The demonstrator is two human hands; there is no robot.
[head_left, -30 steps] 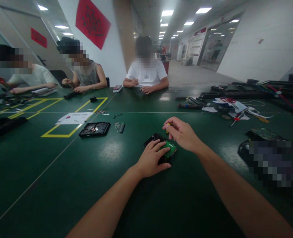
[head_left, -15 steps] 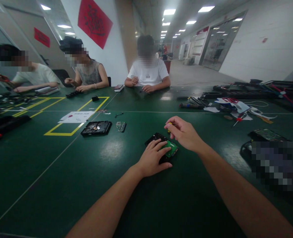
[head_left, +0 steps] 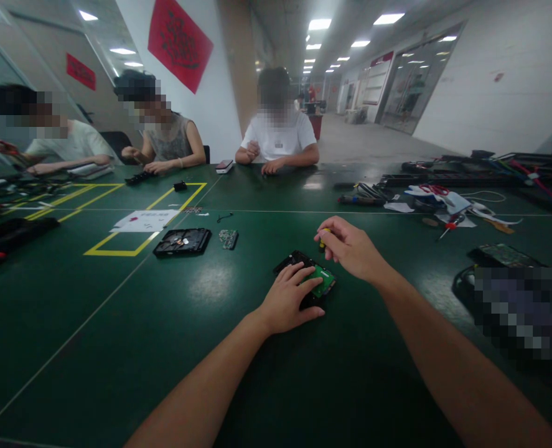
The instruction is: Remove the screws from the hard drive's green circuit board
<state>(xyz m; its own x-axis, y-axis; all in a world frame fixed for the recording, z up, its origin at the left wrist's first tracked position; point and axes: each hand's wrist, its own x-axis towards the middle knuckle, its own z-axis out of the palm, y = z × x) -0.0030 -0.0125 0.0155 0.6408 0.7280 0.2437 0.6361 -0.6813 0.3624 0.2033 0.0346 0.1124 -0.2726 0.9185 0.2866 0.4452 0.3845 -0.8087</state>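
Observation:
A black hard drive [head_left: 296, 257] with a green circuit board [head_left: 323, 283] facing up lies on the table in front of me. My left hand [head_left: 289, 298] rests flat over it with fingers spread, hiding much of the drive and part of the board. Just right of the drive and slightly above it, my right hand [head_left: 348, 247] is closed around a small screwdriver [head_left: 323, 241] with a yellow and black handle. Its tip is too small to make out.
Left of the drive lie a loose circuit board [head_left: 228, 239] and an opened drive casing [head_left: 182, 242]. A white paper sheet [head_left: 145, 220] sits behind them. Cables and a red-handled screwdriver [head_left: 451, 226] lie to the right, near dark devices [head_left: 504, 255]. Three people sit across the table.
My right hand has shifted slightly right with the screwdriver, whose handle shows more now. My left hand and the drive stay put. The person opposite has lowered one hand.

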